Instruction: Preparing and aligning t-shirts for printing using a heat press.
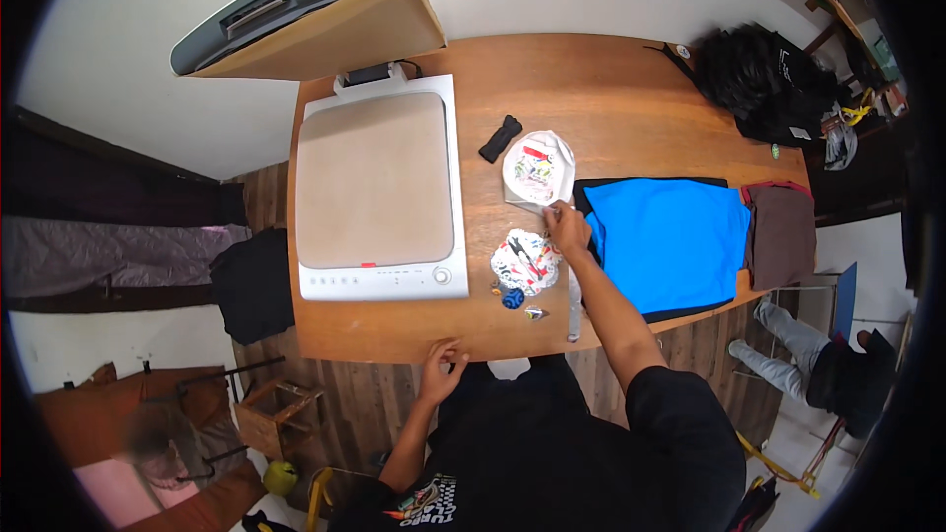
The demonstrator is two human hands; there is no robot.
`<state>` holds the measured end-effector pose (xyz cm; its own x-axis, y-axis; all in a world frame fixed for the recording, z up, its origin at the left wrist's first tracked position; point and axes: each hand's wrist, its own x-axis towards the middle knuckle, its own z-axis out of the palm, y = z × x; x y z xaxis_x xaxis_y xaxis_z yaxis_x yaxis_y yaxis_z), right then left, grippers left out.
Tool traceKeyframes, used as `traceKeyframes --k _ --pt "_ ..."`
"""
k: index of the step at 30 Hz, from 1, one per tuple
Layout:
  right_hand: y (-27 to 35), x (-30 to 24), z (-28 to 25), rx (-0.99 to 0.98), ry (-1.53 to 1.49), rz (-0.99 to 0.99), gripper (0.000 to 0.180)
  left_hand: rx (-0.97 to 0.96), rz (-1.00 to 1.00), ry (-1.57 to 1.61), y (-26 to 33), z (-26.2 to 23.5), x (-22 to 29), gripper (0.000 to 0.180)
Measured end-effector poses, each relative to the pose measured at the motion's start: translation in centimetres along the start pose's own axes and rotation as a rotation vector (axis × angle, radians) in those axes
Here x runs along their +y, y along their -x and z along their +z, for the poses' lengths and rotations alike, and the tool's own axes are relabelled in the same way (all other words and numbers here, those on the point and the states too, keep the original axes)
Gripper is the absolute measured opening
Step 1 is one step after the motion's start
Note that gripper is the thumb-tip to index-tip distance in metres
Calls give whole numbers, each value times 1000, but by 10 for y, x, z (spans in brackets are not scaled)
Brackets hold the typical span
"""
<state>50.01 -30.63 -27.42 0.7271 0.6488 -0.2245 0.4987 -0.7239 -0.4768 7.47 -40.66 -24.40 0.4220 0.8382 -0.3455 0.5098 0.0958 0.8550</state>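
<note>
My right hand reaches over the table, its fingers closed at the near edge of a white round container. Printed pieces with red and green marks lie inside that container. Below my right wrist is a white scalloped pile of patterned cut-outs, with small black-handled snips on top. A grey measuring strip runs beside the forearm, near a blue round item and a tiny roll. My left hand hovers at the table's front edge, fingers loosely curved and apart, holding nothing.
A heat press with a beige plate and raised lid stands at left. Blue fabric over black and brown fabric lies right. A black folded item, a black bag and a wooden stool surround; another person sits right.
</note>
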Motion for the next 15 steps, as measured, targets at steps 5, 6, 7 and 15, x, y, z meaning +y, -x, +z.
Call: traceKeyframes --k 5,6,7,15 --pt "-7 4 -6 169 -93 25 26 -28 19 7 -14 -50 -44 36" --pt "-5 3 -5 208 -58 93 25 -47 6 -1 -17 -58 -50 35" --pt "-3 3 -3 246 -75 91 25 -147 11 15 -19 -66 -55 35" --pt "43 -64 68 -133 -354 -365 42 -116 56 -25 -46 -113 -69 34"
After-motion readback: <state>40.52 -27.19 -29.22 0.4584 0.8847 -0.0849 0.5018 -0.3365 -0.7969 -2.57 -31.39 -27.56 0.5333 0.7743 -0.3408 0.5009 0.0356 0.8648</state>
